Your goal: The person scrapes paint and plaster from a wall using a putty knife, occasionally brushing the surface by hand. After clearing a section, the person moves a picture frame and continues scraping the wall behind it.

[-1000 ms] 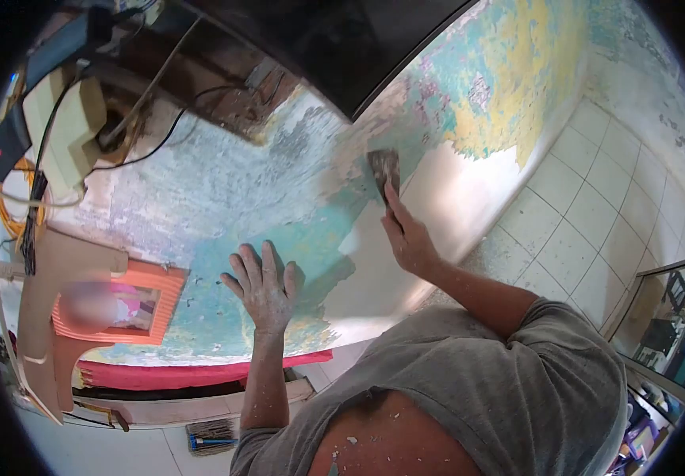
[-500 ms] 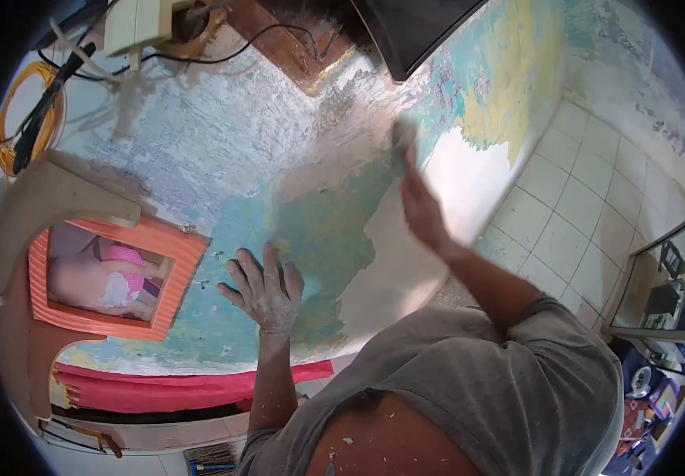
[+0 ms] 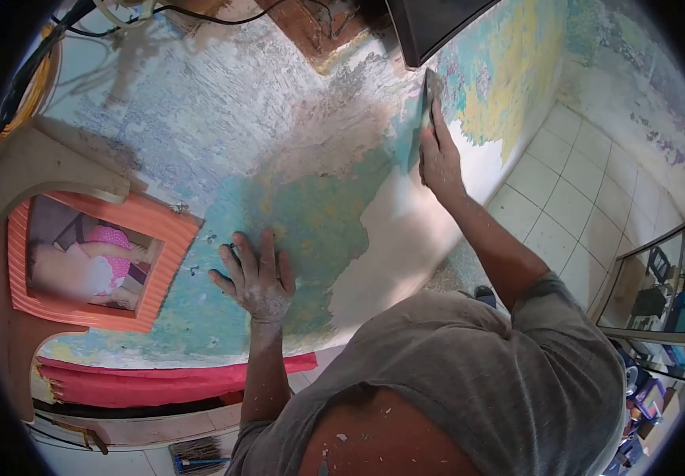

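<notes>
Fingers spread, my left hand (image 3: 260, 284) lies against the peeling painted wall (image 3: 310, 214), dusted with pale powder. A scraper (image 3: 433, 89) is gripped in my right hand (image 3: 442, 165), which reaches up the wall. Its blade end is just below the lower corner of a dark screen-like panel (image 3: 437, 32). Green and blue old paint surrounds my left hand, while a smooth white patch (image 3: 406, 230) lies below my right hand.
An orange-framed picture (image 3: 160, 262) hangs left of my left hand, beside a curved beige piece (image 3: 49, 166). Cables (image 3: 199, 17) cross the upper left. Pink cloth (image 3: 152, 385) runs along the bottom of the wall. A glass cabinet (image 3: 660, 285) stands at right on the tiled floor (image 3: 548, 202).
My right hand has moved up and slightly right with the scraper, toward the dark panel's corner. My left hand stays spread on the wall; the view has shifted slightly.
</notes>
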Motion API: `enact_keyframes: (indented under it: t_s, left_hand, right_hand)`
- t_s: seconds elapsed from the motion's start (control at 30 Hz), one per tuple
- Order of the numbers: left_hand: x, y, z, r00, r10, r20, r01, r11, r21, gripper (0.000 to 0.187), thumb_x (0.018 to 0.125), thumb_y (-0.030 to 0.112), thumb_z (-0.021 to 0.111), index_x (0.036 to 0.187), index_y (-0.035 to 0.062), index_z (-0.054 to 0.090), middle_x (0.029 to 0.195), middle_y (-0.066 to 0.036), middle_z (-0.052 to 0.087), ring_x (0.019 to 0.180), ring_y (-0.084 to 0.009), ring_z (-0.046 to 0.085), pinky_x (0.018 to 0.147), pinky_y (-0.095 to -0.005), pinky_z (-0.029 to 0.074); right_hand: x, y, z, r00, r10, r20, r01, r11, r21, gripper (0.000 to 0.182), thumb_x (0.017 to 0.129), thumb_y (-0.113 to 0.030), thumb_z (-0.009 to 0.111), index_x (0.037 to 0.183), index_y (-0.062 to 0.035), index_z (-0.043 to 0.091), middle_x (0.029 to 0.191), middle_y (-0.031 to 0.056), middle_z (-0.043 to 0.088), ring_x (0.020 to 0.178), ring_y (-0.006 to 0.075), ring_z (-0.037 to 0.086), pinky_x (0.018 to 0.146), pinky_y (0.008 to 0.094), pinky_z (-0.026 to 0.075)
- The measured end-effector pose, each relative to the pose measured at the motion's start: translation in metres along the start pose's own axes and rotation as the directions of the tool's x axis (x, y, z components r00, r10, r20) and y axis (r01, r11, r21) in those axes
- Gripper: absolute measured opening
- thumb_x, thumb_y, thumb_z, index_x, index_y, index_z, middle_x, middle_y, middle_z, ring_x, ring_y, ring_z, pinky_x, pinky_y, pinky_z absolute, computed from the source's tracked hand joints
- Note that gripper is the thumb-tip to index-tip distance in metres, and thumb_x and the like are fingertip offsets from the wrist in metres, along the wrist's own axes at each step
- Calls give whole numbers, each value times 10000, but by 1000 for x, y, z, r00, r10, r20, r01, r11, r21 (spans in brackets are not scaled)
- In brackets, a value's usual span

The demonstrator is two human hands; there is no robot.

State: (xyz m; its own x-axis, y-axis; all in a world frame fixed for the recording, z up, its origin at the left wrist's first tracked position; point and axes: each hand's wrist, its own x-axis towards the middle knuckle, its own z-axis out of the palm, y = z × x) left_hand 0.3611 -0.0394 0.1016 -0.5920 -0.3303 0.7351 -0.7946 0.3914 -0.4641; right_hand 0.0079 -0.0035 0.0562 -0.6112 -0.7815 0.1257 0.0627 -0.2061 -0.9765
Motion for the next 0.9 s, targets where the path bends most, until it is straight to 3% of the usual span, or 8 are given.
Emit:
enact_keyframes:
  t_s: [0.1, 0.13, 0.23, 0.3, 0.37, 0.57, 0.7, 0.9]
  left_hand:
    - [2, 0, 1, 999, 31, -19, -31, 999, 10, 473, 950, 370, 563, 1369, 162, 635, 1621, -183, 296, 1531, -397, 158, 1191, -583, -83]
    - [1, -1, 2, 999, 32, -20, -32, 999, 11, 473, 950, 370, 563, 1369, 162, 635, 1621, -183, 296, 1531, -397, 158, 1191, -583, -83]
    - [3, -2, 8, 997, 46, -53, -45, 999, 21, 461, 949, 358, 558, 1362, 169, 639, 1625, -177, 290, 1530, -398, 158, 1196, -576, -84]
    - [2, -3, 8, 994, 63, -87, -57, 996, 62, 425, 943, 356, 559, 1328, 211, 666, 1641, -153, 258, 1546, -365, 114, 1213, -562, -72]
    - [1, -2, 3, 995, 66, -76, -62, 997, 53, 425, 948, 351, 550, 1328, 198, 663, 1644, -152, 251, 1547, -362, 111, 1214, -561, -69]
    - [5, -1, 6, 989, 76, -125, -73, 997, 26, 421, 959, 345, 539, 1332, 186, 652, 1647, -150, 241, 1547, -360, 109, 1213, -565, -68]
    - [4, -2, 7, 992, 65, -112, -63, 998, 18, 416, 957, 344, 550, 1334, 201, 651, 1645, -148, 248, 1544, -364, 126, 1213, -568, -67]
    - [3, -1, 9, 991, 51, -122, -46, 998, 44, 419, 954, 369, 561, 1335, 220, 654, 1633, -142, 287, 1539, -369, 150, 1215, -572, -45]
  right_hand:
    - [-30, -1, 17, 997, 5, 82, -6, 1000, 14, 619, 1079, -196, 404, 1617, -140, 103, 1623, 210, 269, 1120, 233, 596, 991, 343, 478]
    - [-34, 40, 37, 801, -597, 47, 588, 769, -249, 643, 1067, -149, 388, 1614, -97, 54, 1641, 233, 184, 1438, 269, 366, 1174, 372, 296]
    - [-76, 84, 38, 935, -135, 328, 177, 979, -103, 613, 1064, -145, 358, 1604, -46, 85, 1662, 221, 98, 1550, 316, 30, 1243, 407, 62]
    - [-41, 3, 8, 982, 0, 188, -16, 997, 81, 650, 1065, -257, 428, 1615, -114, 113, 824, 84, 608, 572, 113, 538, 517, 276, 477]
    - [15, 27, -8, 990, -16, -141, 44, 980, 196, 642, 1073, -378, 402, 1609, -119, 162, 599, 0, 408, 443, 90, 439, 412, 271, 403]
    - [-67, 79, 36, 979, -107, 176, 93, 992, 85, 640, 1054, -188, 371, 1623, -130, 83, 1269, 140, 554, 719, 126, 552, 641, 286, 519]
    - [10, 47, -3, 995, -45, -94, 56, 992, 109, 633, 1073, -272, 430, 1621, -179, 126, 701, -6, 447, 494, 83, 440, 436, 241, 414]
    - [-14, 50, 8, 956, -291, 37, 293, 945, -143, 607, 1067, -200, 411, 1616, -139, 162, 778, 34, 549, 591, 90, 482, 549, 217, 465]
